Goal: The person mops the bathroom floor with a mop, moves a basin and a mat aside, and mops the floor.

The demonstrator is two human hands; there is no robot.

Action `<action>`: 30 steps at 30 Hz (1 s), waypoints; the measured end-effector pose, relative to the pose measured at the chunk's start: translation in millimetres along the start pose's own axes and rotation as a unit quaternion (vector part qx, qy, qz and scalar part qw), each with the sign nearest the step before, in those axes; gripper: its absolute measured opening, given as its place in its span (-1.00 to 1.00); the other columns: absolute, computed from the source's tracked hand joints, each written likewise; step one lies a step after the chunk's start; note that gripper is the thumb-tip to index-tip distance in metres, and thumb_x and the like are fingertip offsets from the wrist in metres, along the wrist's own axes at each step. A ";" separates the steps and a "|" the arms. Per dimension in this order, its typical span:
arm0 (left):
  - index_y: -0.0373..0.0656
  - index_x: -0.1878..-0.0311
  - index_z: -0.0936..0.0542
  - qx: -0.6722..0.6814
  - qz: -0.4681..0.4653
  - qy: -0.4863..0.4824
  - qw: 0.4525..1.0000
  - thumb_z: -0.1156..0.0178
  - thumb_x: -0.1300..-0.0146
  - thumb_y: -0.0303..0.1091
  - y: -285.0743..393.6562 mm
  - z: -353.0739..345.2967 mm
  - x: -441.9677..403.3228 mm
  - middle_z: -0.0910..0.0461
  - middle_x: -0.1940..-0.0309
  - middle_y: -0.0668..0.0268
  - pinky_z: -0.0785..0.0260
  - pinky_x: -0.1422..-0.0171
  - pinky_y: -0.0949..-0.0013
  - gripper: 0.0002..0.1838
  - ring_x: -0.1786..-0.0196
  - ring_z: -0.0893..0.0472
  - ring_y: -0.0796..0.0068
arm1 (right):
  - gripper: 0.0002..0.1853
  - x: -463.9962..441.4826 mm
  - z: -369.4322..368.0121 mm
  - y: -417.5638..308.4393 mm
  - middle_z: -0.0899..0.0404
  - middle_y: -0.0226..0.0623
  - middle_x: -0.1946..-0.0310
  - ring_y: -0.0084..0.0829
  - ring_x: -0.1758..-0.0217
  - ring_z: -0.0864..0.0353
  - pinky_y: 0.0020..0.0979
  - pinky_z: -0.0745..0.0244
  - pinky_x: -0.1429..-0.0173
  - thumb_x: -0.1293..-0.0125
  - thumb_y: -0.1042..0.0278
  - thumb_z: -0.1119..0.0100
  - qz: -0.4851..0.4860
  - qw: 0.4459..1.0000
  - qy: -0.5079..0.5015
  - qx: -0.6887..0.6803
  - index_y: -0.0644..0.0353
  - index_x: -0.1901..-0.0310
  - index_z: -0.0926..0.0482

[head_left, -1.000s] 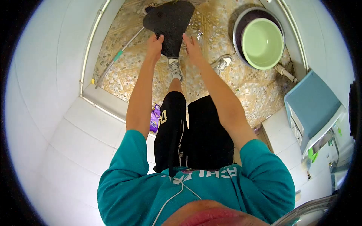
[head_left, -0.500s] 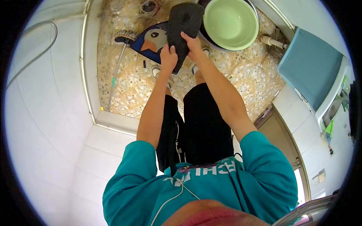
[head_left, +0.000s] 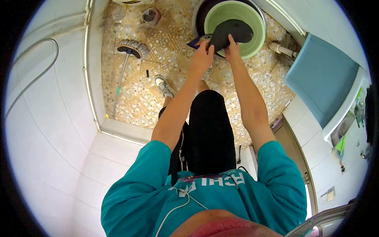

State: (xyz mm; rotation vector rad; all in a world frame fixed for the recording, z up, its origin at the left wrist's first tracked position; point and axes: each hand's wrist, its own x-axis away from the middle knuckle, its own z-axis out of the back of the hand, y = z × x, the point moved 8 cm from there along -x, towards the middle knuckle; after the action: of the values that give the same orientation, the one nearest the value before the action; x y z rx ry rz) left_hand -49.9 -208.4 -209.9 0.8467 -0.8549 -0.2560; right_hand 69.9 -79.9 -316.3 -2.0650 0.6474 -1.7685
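Observation:
A dark mat (head_left: 233,31), black on the side that shows, is folded or curled between my hands. Part of it hangs over the light green basin (head_left: 258,33); a blue and orange patterned corner shows at its left. My left hand (head_left: 202,57) is closed on the mat's near left edge. On the near right edge, my right hand (head_left: 232,49) grips it with the thumb on top. The green basin sits in a larger dark basin with a metal rim (head_left: 195,23).
A brush with a long handle (head_left: 129,49) lies on the pebbled floor at the left, near a small black object (head_left: 147,73) and a round drain opening (head_left: 150,16). White pipe (head_left: 282,49) and a blue-topped cabinet (head_left: 321,79) are at the right.
Both hands have carried the mat rightward, from above the floor to over the green basin. The mat is now more folded, and its patterned side is mostly out of sight.

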 end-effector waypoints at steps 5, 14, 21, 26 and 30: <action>-0.21 -0.05 -0.49 0.008 -0.039 0.062 0.997 -0.05 -0.27 -0.19 -39.8 -7.9 -5.3 -0.61 0.24 0.14 -0.42 0.10 0.26 -0.63 0.21 -0.61 0.21 | -0.60 11.2 -6.0 37.1 -0.50 -0.14 0.03 -0.25 -0.03 -0.52 -0.27 -0.46 -0.07 -0.35 0.28 -0.03 0.001 0.997 -0.020 0.077 0.35 -0.12 -0.31; -0.23 -0.05 -0.47 0.343 0.235 0.098 0.904 -0.02 -0.32 -0.28 -218.9 67.3 44.1 -0.58 0.21 0.22 -0.45 0.23 0.43 -0.69 0.27 -0.56 0.49 | -0.77 97.2 -94.0 139.7 -0.60 -0.20 0.32 -0.45 0.28 -0.62 -0.49 -0.48 0.30 -0.34 0.41 0.04 -0.016 0.894 -0.186 0.406 0.34 0.05 -0.46; -0.29 -0.01 -0.46 0.343 0.270 0.147 0.888 0.03 -0.36 -0.30 -302.5 188.2 110.1 -0.59 0.22 0.21 -0.47 0.21 0.41 -0.72 0.25 -0.57 0.47 | -0.72 176.8 -142.2 299.6 -0.61 -0.15 0.19 -0.37 0.20 -0.65 -0.44 -0.54 0.18 -0.34 0.29 0.00 -0.075 0.817 -0.282 0.497 0.32 0.05 -0.47; -0.31 -0.02 -0.45 0.391 0.247 0.199 0.864 -0.01 -0.34 -0.29 -404.1 265.4 139.2 -0.59 0.24 0.20 -0.45 0.23 0.43 -0.69 0.29 -0.57 0.48 | -0.68 200.7 -177.0 434.5 -0.61 -0.14 0.21 -0.37 0.22 -0.65 -0.44 -0.52 0.22 -0.34 0.26 0.00 -0.004 0.696 -0.379 0.609 0.37 0.05 -0.47; -0.34 -0.01 -0.44 0.377 0.214 0.256 0.864 -0.02 -0.33 -0.30 -458.0 324.0 152.7 -0.59 0.28 0.20 -0.44 0.27 0.46 -0.69 0.32 -0.57 0.48 | -0.70 236.7 -207.8 507.4 -0.63 -0.13 0.26 -0.33 0.27 -0.66 -0.37 -0.51 0.22 -0.27 0.26 -0.05 0.144 0.528 -0.450 0.706 0.34 0.10 -0.52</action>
State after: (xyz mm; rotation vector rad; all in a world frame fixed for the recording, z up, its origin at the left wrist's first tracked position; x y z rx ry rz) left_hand -137.9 -766.3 -348.1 1.3359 -0.5999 0.7266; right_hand -166.3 -626.9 -358.0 -1.0942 -0.6272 -0.2963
